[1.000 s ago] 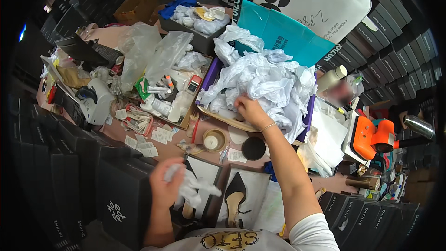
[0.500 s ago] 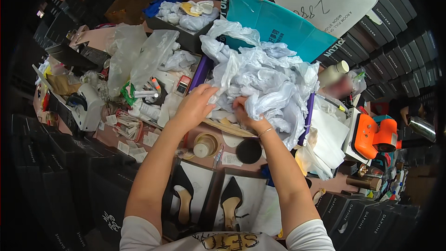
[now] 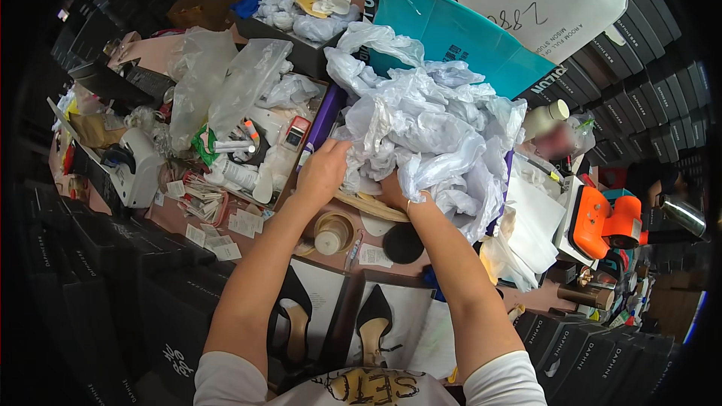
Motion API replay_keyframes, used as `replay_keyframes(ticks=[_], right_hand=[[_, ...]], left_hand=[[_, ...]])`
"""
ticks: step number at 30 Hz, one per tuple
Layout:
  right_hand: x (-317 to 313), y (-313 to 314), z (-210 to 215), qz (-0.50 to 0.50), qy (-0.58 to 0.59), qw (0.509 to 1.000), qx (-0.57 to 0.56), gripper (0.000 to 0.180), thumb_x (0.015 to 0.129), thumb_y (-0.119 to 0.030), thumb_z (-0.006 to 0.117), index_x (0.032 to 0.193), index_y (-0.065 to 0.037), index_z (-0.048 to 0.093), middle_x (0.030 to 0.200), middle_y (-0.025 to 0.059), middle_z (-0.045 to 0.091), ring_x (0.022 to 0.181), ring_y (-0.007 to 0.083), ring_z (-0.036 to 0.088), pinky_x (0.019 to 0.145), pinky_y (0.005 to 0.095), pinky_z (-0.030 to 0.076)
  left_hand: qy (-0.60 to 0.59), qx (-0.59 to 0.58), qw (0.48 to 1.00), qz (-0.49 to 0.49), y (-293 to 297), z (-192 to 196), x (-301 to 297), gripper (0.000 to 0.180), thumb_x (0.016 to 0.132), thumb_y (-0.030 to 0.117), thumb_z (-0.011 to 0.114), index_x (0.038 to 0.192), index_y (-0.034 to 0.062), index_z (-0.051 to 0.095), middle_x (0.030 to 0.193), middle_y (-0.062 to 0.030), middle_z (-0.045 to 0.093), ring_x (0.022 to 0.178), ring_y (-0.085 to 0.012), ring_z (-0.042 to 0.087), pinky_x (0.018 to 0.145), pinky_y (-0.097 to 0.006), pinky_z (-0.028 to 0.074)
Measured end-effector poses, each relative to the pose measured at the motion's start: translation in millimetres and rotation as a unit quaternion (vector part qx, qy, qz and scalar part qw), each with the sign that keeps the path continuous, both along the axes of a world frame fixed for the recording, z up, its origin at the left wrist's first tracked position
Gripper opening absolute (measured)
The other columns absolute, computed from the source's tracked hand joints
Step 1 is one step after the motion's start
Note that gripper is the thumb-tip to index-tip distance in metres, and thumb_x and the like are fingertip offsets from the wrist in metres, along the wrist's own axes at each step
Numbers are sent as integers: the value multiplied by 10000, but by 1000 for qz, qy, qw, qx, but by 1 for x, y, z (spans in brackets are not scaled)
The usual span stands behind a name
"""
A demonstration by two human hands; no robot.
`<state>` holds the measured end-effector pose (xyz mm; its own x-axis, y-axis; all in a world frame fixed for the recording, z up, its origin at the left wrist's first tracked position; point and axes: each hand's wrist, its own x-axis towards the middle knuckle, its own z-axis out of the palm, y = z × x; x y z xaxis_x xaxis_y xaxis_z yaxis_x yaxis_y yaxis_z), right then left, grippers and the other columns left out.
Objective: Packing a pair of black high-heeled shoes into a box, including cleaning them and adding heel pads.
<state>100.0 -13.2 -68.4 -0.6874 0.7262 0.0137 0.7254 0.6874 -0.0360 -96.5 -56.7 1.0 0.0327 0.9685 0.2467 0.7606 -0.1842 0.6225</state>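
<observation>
A heap of crumpled white thin wrapping [image 3: 429, 128], tissue or plastic film, fills a purple-edged box [image 3: 325, 122] in front of me. My left hand [image 3: 325, 171] is at the box's near left corner, its fingers bent and pressed together against the edge of the heap. What they hold, if anything, is hidden. Deeper in, my right hand [image 3: 393, 189] reaches under the wrapping at the near side, its fingers covered. Below my hands, black pointed shoes [image 3: 374, 316] with pale insoles lie in open boxes lined with white paper.
A teal carton flap [image 3: 451, 37] rises behind the heap. To the right are white paper sheets [image 3: 530, 218] and an orange device [image 3: 602, 214]. Nearer stand a cup-like roll [image 3: 331, 237] and a round black lid [image 3: 403, 243]. Dark shoeboxes [image 3: 579, 353] are stacked around.
My left hand has shifted slightly left and down. The right hand has gone further under the wrapping, and a strip of wrapping near the left hand has dropped into the heap.
</observation>
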Motion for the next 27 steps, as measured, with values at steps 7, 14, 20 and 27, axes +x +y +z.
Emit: replay_keyframes(ticks=[7,14,20,27], right_hand=[[19,14,47,-37,164,907,-387,391,758,-278,650,1060,-29,639,965,211,650,917,348,632,826,432,479],[-3,11,-16,-38,70,973,-219,411,812,-350,579,1042,-14,636,1078,223,622,1050,382,572,933,471,425],[-3,9,13,-27,87,974,-206,385,763,-278,636,1057,-30,645,1032,210,645,1016,365,597,915,447,447],[12,-3,58,-58,336,892,-296,170,794,-44,616,962,-20,620,838,119,638,779,187,615,694,300,485]], left_hand=[[-66,55,996,25,3,2,5,293,871,58,497,1161,58,538,1031,-192,584,898,-417,574,748,-471,471],[-64,61,995,36,4,1,7,299,855,117,543,1147,52,540,1031,-205,596,908,-416,586,757,-463,482],[-46,61,995,57,2,1,9,330,842,144,573,1155,46,536,1024,-196,598,906,-408,588,766,-459,489],[-36,88,994,51,1,-2,11,307,839,137,581,1120,19,541,1082,-174,563,1027,-366,540,869,-424,461]])
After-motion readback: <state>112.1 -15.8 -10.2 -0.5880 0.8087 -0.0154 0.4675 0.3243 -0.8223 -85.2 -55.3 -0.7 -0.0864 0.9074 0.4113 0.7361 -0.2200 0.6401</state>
